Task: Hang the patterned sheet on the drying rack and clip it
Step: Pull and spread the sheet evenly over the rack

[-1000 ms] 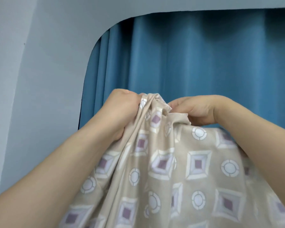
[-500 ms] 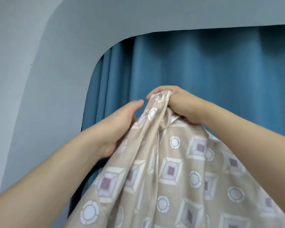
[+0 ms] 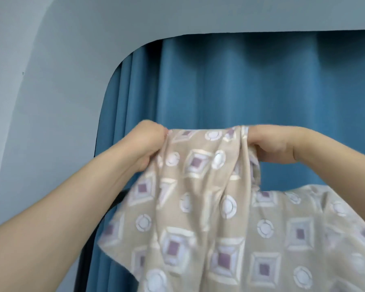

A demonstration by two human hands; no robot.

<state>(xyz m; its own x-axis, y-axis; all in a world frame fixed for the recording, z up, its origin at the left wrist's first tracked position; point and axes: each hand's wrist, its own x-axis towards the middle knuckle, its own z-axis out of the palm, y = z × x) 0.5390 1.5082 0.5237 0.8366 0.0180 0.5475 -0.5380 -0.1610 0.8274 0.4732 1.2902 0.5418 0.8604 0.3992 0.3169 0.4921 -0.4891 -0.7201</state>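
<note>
Up at head height, the left hand (image 3: 149, 142) grips one end of the patterned sheet's (image 3: 200, 218) top edge, the right hand (image 3: 272, 146) clutches the other, fabric stretched between and hanging down before the blue curtain (image 3: 230, 87).

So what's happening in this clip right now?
A person holds up a beige patterned sheet in front of a blue curtain. The left hand and right hand each grip its top edge, stretched between them. The rest hangs down. No clips show, and only a dark bar shows beside the sheet.
</note>
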